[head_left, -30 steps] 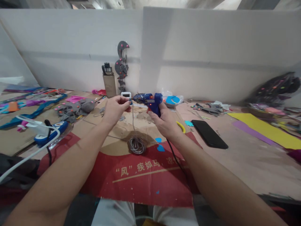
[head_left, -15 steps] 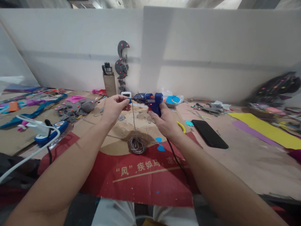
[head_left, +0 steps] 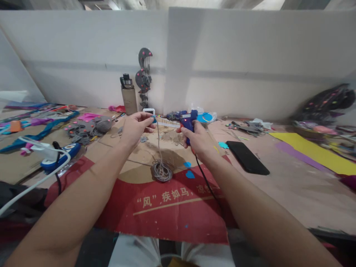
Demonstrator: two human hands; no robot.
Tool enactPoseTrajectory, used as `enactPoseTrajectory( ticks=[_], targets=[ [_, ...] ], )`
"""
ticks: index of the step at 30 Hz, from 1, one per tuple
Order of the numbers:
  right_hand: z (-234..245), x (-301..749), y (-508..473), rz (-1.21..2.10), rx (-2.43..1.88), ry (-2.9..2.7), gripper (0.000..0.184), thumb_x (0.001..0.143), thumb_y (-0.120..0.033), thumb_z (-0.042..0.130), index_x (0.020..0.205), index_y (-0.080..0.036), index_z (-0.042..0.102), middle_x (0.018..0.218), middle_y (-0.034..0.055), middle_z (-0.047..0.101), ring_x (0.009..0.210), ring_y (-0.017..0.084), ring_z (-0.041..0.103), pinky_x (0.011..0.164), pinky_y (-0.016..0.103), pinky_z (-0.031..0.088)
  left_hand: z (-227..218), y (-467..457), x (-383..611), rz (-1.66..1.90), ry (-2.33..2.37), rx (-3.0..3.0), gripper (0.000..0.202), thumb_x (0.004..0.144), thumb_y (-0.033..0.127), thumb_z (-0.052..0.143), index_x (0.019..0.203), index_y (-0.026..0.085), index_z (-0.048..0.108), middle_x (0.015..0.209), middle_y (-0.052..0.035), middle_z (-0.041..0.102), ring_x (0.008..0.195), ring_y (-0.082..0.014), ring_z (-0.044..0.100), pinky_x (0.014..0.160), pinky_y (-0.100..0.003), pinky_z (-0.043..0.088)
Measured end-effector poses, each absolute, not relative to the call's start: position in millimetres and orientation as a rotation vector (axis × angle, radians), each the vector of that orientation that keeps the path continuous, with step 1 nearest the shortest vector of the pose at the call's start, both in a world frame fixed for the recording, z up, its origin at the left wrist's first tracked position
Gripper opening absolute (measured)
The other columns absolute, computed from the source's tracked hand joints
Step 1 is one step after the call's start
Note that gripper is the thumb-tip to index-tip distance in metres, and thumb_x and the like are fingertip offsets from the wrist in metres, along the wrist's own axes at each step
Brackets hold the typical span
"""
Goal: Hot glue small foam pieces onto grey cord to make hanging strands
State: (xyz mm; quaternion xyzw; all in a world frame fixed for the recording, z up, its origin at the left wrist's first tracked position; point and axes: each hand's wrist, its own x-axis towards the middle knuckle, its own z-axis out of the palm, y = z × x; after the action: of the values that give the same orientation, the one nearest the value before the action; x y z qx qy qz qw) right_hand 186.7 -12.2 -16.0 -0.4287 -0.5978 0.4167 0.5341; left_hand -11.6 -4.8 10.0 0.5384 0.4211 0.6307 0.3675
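Note:
My right hand [head_left: 198, 141] is wrapped round the grip of a blue glue gun [head_left: 187, 118], whose black cord [head_left: 204, 178] trails back toward me. My left hand [head_left: 136, 128] pinches a small blue piece with a grey string [head_left: 158, 142] at its fingertips. The string hangs down to a grey coil [head_left: 161, 171] lying on the cardboard sheet [head_left: 172, 207]. The gun's nozzle points left, a short gap away from the pinched piece. Two small blue cut-outs [head_left: 189, 171] lie beside the coil.
A black phone [head_left: 247, 157] lies to the right, with yellow and purple sheets [head_left: 311, 152] beyond. A bottle [head_left: 128, 95] and a grey hanging ornament [head_left: 144, 76] stand at the white wall. A power strip [head_left: 59, 157] and grey and coloured felt pieces [head_left: 86, 128] fill the left.
My right hand has drawn the glue gun right and slightly down, away from the piece in my left hand. My left hand has stayed in place with the string.

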Motion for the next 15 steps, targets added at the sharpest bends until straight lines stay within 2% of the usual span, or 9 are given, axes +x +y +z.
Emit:
enactPoseTrajectory(
  ticks=[3,5,8,11,13,15],
  targets=[
    [-25.9,189.3,0.5,1.129,-1.232,-1.451,0.013,0.078,-0.024,0.054,0.089,-0.021,0.047,0.070,0.0003,0.060,0.043,0.009,0.044,0.042,0.025,0.039,8.1,-4.6,-10.5,1.571,1.072,1.413,0.024,0.065,0.026,0.072,0.083,0.012,0.063,0.070,-0.0033,0.064,0.056,-0.0113,0.062,0.044,-0.019,0.045],
    [-30.7,191.8,5.7,1.053,-1.434,-1.585,0.010,0.078,-0.027,0.055,0.085,-0.020,0.050,0.070,0.0033,0.061,0.048,0.012,0.050,0.047,0.028,0.043,7.1,-4.6,-9.2,1.541,1.084,1.425,0.024,0.065,0.026,0.073,0.082,0.013,0.063,0.069,-0.0024,0.063,0.055,-0.0113,0.061,0.042,-0.019,0.043],
    [-31.2,195.7,4.0,0.582,-1.701,-1.902,0.018,0.079,-0.034,0.059,0.073,-0.018,0.055,0.073,0.0118,0.063,0.070,0.024,0.061,0.064,0.036,0.046,6.3,-5.0,-7.2,1.526,1.076,1.457,0.022,0.064,0.026,0.072,0.079,0.014,0.062,0.065,-0.0003,0.060,0.052,-0.0096,0.057,0.038,-0.017,0.037],
    [-24.4,194.6,-6.5,0.163,-1.718,-1.998,0.021,0.078,-0.034,0.062,0.068,-0.016,0.058,0.087,0.0200,0.063,0.093,0.033,0.058,0.081,0.045,0.042,5.9,-6.3,-5.0,1.518,1.053,1.512,0.016,0.065,0.024,0.070,0.075,0.015,0.060,0.056,0.0033,0.053,0.044,-0.0062,0.047,0.036,-0.016,0.029],
    [-18.5,188.6,-14.3,0.056,-1.556,-1.914,0.017,0.081,-0.031,0.059,0.078,-0.015,0.059,0.096,0.0190,0.061,0.096,0.030,0.056,0.085,0.044,0.042,6.0,-8.1,-2.7,1.520,1.048,1.551,0.013,0.067,0.023,0.068,0.073,0.016,0.059,0.053,0.0054,0.048,0.041,-0.0045,0.040,0.036,-0.017,0.027],
    [-13.5,179.3,-20.5,0.132,-1.285,-1.835,0.014,0.085,-0.028,0.054,0.088,-0.015,0.059,0.098,0.0137,0.061,0.090,0.022,0.057,0.081,0.036,0.044,6.2,-10.8,0.8,1.518,1.048,1.587,0.012,0.067,0.023,0.067,0.071,0.016,0.058,0.052,0.0062,0.046,0.040,-0.0036,0.037,0.038,-0.017,0.027]
  ],
)
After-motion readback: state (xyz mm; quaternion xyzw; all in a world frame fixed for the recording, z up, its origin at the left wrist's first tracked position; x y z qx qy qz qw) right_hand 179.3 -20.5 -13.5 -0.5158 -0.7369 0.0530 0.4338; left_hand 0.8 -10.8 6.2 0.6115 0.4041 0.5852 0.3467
